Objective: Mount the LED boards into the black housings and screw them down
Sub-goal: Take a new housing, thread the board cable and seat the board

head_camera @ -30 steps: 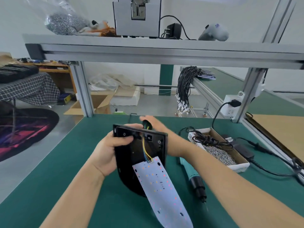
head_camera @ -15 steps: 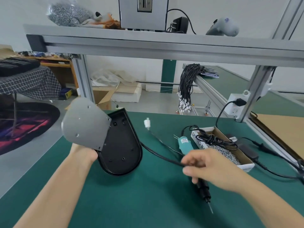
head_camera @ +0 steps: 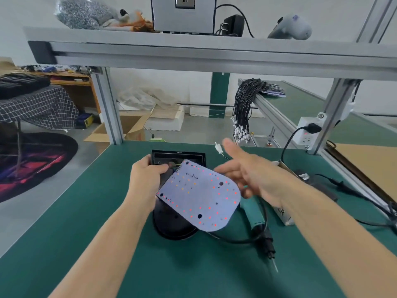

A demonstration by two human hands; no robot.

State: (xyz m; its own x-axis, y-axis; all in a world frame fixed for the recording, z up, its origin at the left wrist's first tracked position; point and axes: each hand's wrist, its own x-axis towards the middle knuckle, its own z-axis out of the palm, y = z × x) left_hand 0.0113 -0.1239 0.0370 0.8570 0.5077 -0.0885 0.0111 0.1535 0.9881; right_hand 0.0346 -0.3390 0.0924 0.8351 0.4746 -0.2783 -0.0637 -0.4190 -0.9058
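Note:
A black housing (head_camera: 175, 224) lies on the green mat at the centre, its square end pointing away from me. A white LED board (head_camera: 198, 195) with red and orange dots lies tilted across it, joined to the housing by short coloured wires at its far corner. My left hand (head_camera: 148, 179) grips the housing's left side, thumb by the board's far corner. My right hand (head_camera: 247, 175) hovers just right of the board, fingers spread, holding nothing. A teal electric screwdriver (head_camera: 257, 220) lies on the mat under my right wrist, tip toward me.
A cardboard box (head_camera: 283, 214) sits behind my right forearm. The housing's black cable (head_camera: 232, 239) loops on the mat; its white plug (head_camera: 218, 147) lies beyond my right hand. A power strip (head_camera: 307, 134) hangs on the frame post. A bundle of black leads (head_camera: 245, 108) hangs at the back.
The housing has come back to the centre with the LED board face up across it. My right hand let go of the black cable and rose beside the board.

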